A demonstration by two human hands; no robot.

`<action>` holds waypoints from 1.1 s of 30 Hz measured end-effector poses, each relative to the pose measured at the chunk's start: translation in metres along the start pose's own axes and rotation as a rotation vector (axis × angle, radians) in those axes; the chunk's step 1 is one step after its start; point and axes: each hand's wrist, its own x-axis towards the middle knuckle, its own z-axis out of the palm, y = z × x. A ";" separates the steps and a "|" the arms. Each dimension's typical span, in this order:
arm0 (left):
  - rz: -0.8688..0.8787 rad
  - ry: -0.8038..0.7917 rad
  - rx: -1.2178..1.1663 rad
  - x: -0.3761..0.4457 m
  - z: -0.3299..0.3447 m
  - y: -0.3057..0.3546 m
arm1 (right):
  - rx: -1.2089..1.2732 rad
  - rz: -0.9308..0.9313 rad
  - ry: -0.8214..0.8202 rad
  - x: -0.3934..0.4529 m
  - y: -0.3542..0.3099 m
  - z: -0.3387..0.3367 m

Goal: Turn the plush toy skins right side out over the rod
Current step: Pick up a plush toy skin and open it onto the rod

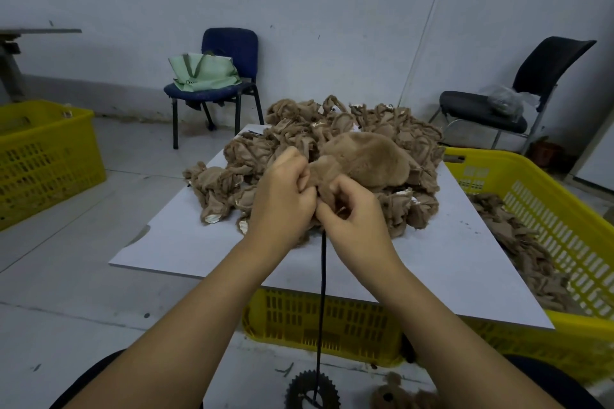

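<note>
Toothed base disc [312, 390] on floor, dark rod [323, 279] rising from it. Left hand [280, 196] and right hand [354, 214] both curled, gripping furry tan plush skin [360, 159] at rod's top, over white board [186, 242]. Beyond, toward board's far edge, pile of inside-out skins [392, 129].

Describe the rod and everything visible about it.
The rod is thin, dark and straight, and looks like metal. It stands nearly upright from a dark toothed wheel on the floor, up past the near edge of the white board. Its top is hidden under the furry brown plush skin, which the left hand and right hand grip around it. Whether the hands touch the rod itself cannot be told.
</note>
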 end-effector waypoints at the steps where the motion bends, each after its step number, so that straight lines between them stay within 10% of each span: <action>1: 0.026 0.020 0.011 0.000 0.000 0.000 | 0.027 0.031 -0.008 0.002 0.000 -0.003; 6: 0.017 0.150 -0.040 0.004 -0.001 -0.001 | 0.432 0.572 0.042 0.013 0.000 -0.016; 14: 0.040 -0.137 -0.186 0.004 -0.001 0.007 | 1.018 0.708 0.157 0.019 0.002 -0.030; 26: -0.112 0.145 0.104 0.008 -0.011 -0.004 | 0.868 0.808 0.227 0.018 0.010 -0.027; 33: -0.042 -0.278 -0.039 0.006 -0.018 -0.007 | 0.828 0.733 0.394 0.025 0.017 -0.037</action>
